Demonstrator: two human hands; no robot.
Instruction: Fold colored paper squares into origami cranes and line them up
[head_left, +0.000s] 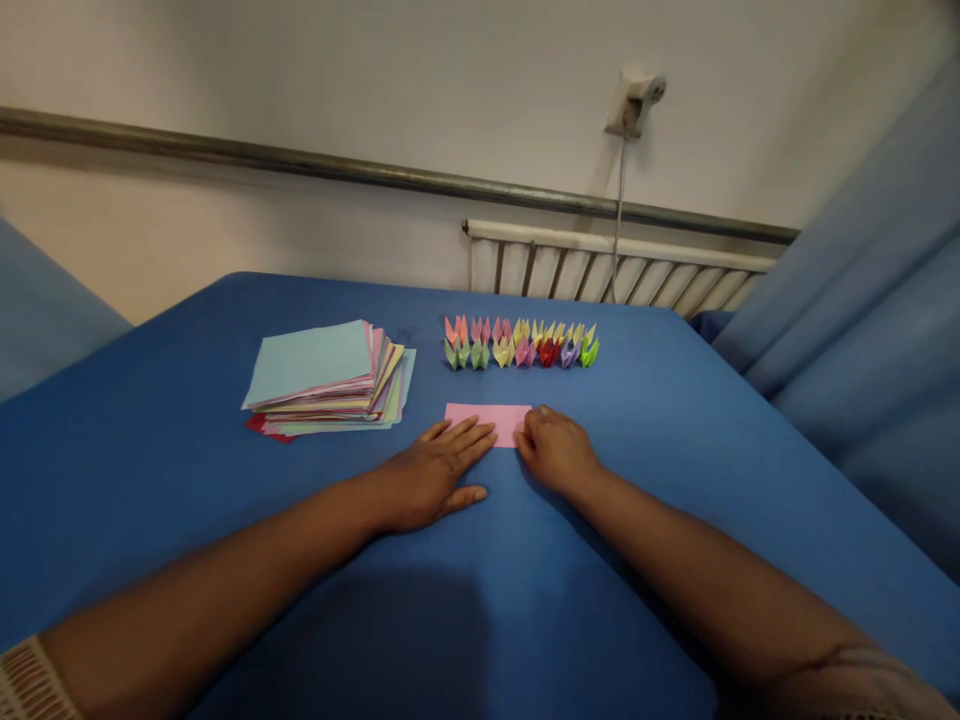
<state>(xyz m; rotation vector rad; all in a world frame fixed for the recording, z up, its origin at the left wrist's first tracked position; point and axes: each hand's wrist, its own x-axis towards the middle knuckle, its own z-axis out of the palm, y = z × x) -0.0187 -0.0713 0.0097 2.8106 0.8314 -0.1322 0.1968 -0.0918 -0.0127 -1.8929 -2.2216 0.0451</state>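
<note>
A pink sheet of paper (pixel 505 422), an oblong that looks folded in half, lies flat on the blue table. My left hand (pixel 435 468) rests open on its left part, fingers stretched across the paper and thumb on the table below. At the right edge of the sheet, my right hand (pixel 556 448) is closed with curled fingers on the paper; its fingertips are partly hidden. Beyond the hands stand two rows of small folded paper cranes (pixel 525 352) in several colours.
A stack of coloured paper sheets (pixel 315 365), light blue on top, sits to the left on the blue table (pixel 645 420). Behind the table are a radiator (pixel 555 262), a metal pipe (pixel 337 168) and a wall socket with a plug (pixel 628 108). Blue curtains (pixel 862 330) hang at the right.
</note>
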